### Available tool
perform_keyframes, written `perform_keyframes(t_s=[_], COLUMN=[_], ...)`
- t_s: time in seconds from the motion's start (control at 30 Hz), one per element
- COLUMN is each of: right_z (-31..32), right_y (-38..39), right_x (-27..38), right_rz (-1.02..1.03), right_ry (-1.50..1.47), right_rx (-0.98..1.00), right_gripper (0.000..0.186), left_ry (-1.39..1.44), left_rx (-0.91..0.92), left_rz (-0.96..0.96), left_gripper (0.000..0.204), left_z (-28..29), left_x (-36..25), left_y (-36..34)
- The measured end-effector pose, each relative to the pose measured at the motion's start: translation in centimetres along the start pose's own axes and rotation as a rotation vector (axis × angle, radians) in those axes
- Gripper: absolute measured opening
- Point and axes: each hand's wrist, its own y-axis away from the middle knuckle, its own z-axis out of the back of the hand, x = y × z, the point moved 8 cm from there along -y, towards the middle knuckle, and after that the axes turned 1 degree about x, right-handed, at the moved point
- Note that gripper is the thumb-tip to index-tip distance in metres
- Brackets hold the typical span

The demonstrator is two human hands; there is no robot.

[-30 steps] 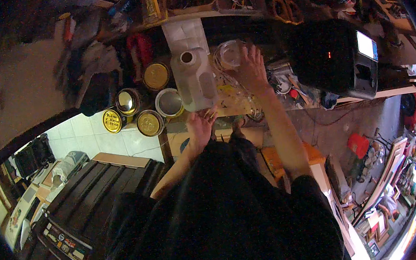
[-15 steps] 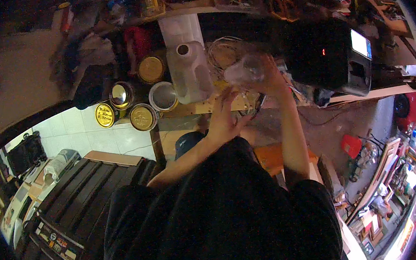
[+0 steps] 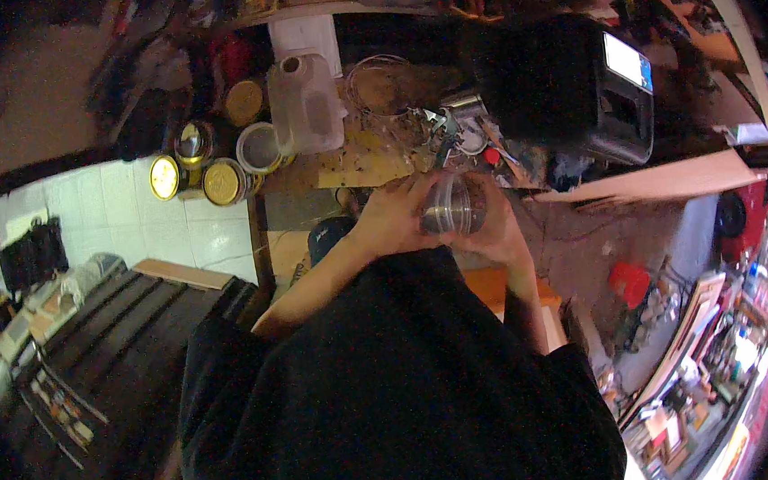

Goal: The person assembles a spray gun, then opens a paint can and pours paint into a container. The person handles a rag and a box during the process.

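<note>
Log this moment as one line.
left hand: gripping clear container | right hand: gripping same container | on bench: translucent jug | left of jug: round tins | right of jug: dark machine

Black top, short loose sleeves; hands bare.

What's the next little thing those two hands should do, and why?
Maybe tip the clear plastic container slightly to check its top. The left hand and right hand hold it from both sides, so it would probably stay steady, and the view doesn't show clearly whether a lid is on.
</note>
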Motion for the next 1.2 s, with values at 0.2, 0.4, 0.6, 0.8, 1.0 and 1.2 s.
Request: perform_keyframes(t_s=[0.2,0.4,0.6,0.8,1.0,1.2], right_z=[5.7,3.0,-6.5,-8.9,-9.4,-5.8], right_y=[-0.4,-10.7,-21.4,-26.3,-26.5,-21.7], right_x=[-0.1,-2.4,-8.3,-9.0,-6.8,-4.4], right_rz=[0.161,0.375,0.384,0.222,0.151,0.227], right_ry=[0.063,0.377,0.767,0.835,0.870,0.707], right_rx=[-0.157,-0.256,-0.066,0.060,0.128,-0.103], right_gripper=[0.086,0.091,0.107,0.124,0.108,0.087], left_ry=[0.158,0.265,0.480,0.427,0.076,0.329], left_rx=[-0.108,-0.637,-0.681,-0.710,-0.540,-0.590], left_rz=[0.352,0.545,0.595,0.507,0.581,0.692], left_gripper=[0.086,0.092,0.091,0.086,0.088,0.082], left_z=[-5.4,-6.2,-7.2,-7.1,-9.1,-9.3], left_x=[5.7,13.6,15.7,18.8,22.3,21.3], left_y=[5.9,14.5,11.0,7.4,7.4,12.3])
